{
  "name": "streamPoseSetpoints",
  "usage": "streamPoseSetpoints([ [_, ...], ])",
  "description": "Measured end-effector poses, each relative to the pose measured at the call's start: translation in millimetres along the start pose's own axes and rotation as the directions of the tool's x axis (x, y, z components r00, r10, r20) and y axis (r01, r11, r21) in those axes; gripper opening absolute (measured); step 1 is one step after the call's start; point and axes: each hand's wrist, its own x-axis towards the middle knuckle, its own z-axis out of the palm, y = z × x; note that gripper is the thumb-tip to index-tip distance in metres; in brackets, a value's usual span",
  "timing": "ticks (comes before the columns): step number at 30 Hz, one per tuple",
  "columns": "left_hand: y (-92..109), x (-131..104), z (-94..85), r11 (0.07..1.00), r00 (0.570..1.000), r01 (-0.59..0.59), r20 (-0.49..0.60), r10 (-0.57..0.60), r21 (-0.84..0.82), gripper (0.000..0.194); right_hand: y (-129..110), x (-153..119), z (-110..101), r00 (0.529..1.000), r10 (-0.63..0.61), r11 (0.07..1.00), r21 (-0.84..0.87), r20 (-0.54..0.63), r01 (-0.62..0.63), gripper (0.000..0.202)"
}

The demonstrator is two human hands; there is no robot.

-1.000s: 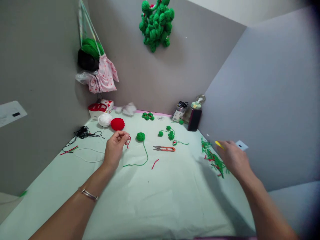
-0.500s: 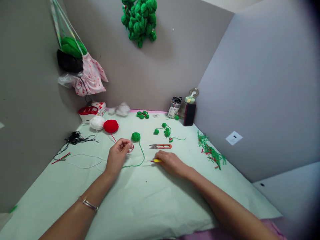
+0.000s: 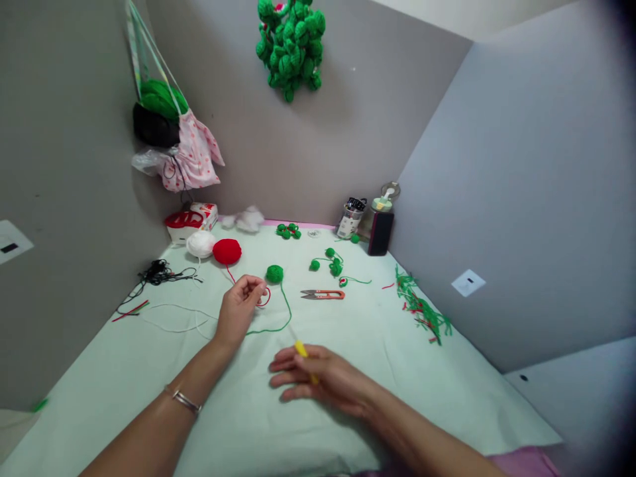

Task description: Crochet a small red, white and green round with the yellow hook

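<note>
My left hand [image 3: 242,306] is closed in a pinch, with a loop of red yarn [image 3: 267,298] coming out at its fingertips. The strand runs back to a red yarn ball [image 3: 227,251]. My right hand [image 3: 318,379], nearer to me, holds a crochet hook [image 3: 301,349] by its yellow handle; its thin metal end points away and the other fingers are spread. Just beyond the left fingertips lies a green yarn ball [image 3: 275,273], its tail curving toward the left wrist. Orange-handled thread snips [image 3: 322,294] lie between and beyond the hands.
Small green crocheted pieces [image 3: 336,266] lie past the snips. Yarn scraps [image 3: 422,308] are heaped at right. White yarn [image 3: 201,244] and black cord [image 3: 159,271] lie at left. A phone [image 3: 381,233] leans at the back right; green crocheted pieces [image 3: 293,53] hang on the wall.
My right hand has drawn back toward me and rolled, fingers now spread, hook still held. A short red snippet now lies beside the scrap heap. The whole view has shifted slightly.
</note>
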Motion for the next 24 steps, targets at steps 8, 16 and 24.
streamPoseSetpoints([
  [8,15,-6,5.8,0.998,0.999,-0.029,0.022,0.03,-0.064,0.018,-85,-65,-134,0.691,-0.385,0.901,-0.086,-0.612,0.426,0.015],
  [16,36,-24,15.5,0.996,0.989,-0.084,0.118,0.085,-0.016,0.013,-50,1,-28,0.937,-0.183,0.983,-0.027,-0.299,0.183,0.046],
  [24,33,-31,19.2,0.981,0.932,-0.173,0.336,0.133,0.09,0.01,-58,62,-9,0.935,-0.224,0.964,0.076,-0.274,0.253,0.057],
])
